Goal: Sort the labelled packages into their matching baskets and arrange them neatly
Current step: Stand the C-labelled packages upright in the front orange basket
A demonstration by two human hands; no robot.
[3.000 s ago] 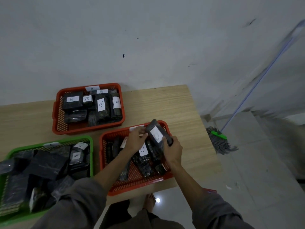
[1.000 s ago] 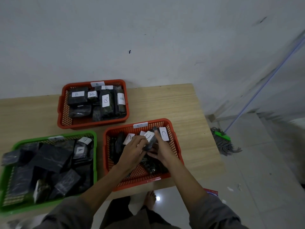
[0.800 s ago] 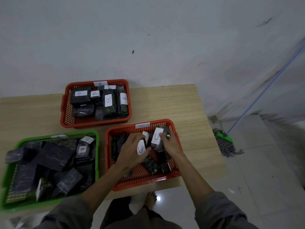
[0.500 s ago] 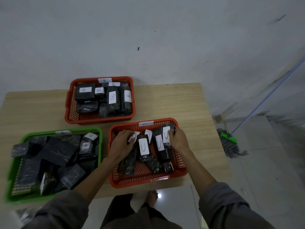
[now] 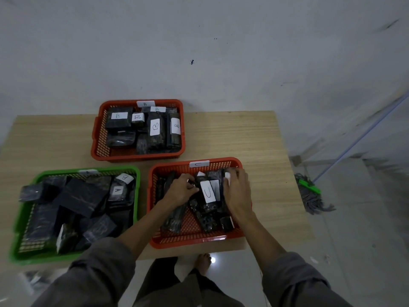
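Both hands are inside the near orange basket (image 5: pixel 190 240) tagged C. My left hand (image 5: pixel 180 190) has its fingers curled on a black package (image 5: pixel 174 218) at the basket's left. My right hand (image 5: pixel 238 191) presses its fingers against the right side of a row of upright black packages; the front one (image 5: pixel 208 196) bears a white C label. A far orange basket (image 5: pixel 99 138) holds several black packages labelled B. The green basket (image 5: pixel 24 218) at the left holds a loose heap of black packages, one labelled A (image 5: pixel 117 191), one labelled B (image 5: pixel 125 177).
The baskets sit on a light wooden table (image 5: pixel 239 134) against a white wall. The table's right edge drops to a tiled floor where a grey mop (image 5: pixel 309 193) lies. My bare foot (image 5: pixel 202 263) shows below the table's near edge.
The package I held up over the C basket three seconds ago now stands in the row. Both hands have closed in on the row, the right sliding along its right side.
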